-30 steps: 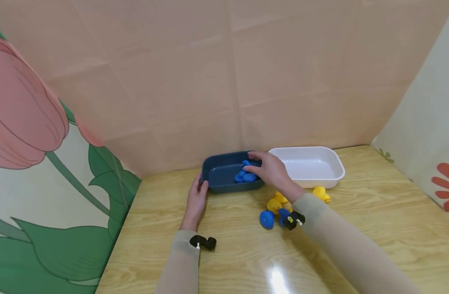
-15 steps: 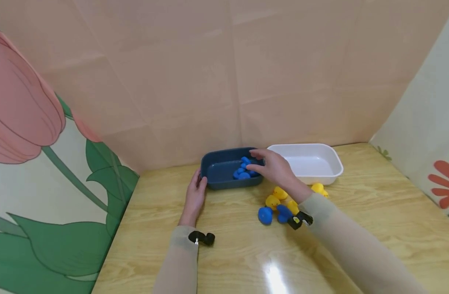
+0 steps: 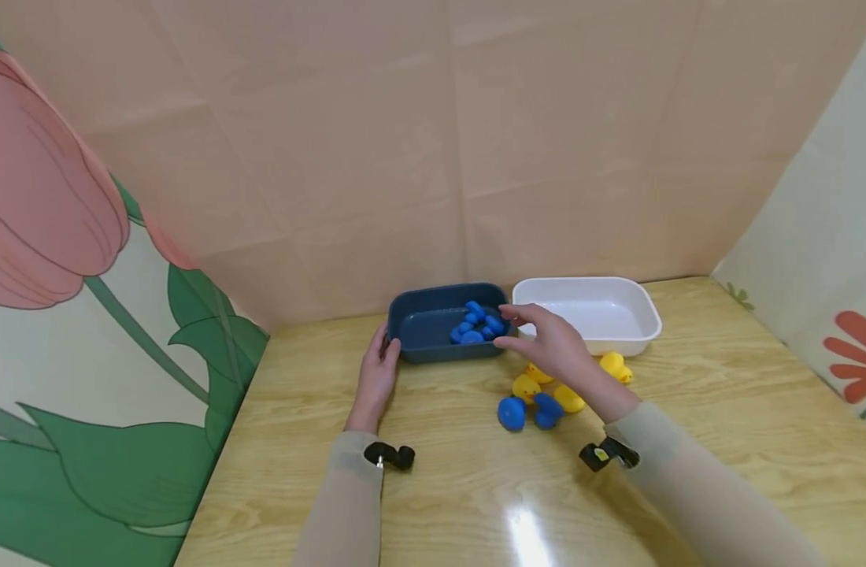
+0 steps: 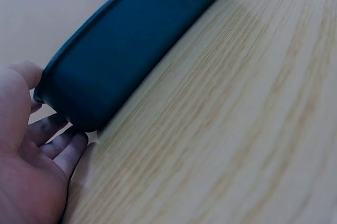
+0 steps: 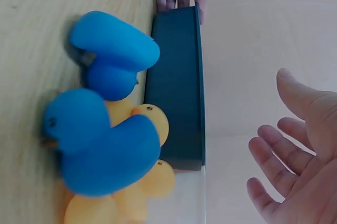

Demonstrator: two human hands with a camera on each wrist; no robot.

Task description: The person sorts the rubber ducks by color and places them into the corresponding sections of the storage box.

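Observation:
My left hand (image 3: 376, 382) holds the left end of a dark blue tub (image 3: 433, 356), digits about its corner and rim in the left wrist view. Several small blue rubber ducks (image 3: 473, 337) lie in the tub's right part. Just off that tub's right end hovers my right hand (image 3: 553, 342), fingers spread and holding nothing; the right wrist view shows the gap between its thumb and fingers. Under its wrist on the table are two blue rubber ducks (image 3: 512, 413) and several yellow rubber ducks (image 3: 526, 388). One blue duck (image 5: 100, 145) stands large in the right wrist view.
A white tub (image 3: 592, 315) with nothing visible inside stands right beside the dark blue one. Another yellow duck (image 3: 615, 366) sits before its front wall. Behind both tubs rises a pinkish-beige backdrop (image 3: 376, 157); the wooden table (image 3: 447, 488) stretches toward me.
My right hand has drawn back to the right, out from over the dark blue tub, uncovering the blue ducks inside. My left hand stays at the tub's left end.

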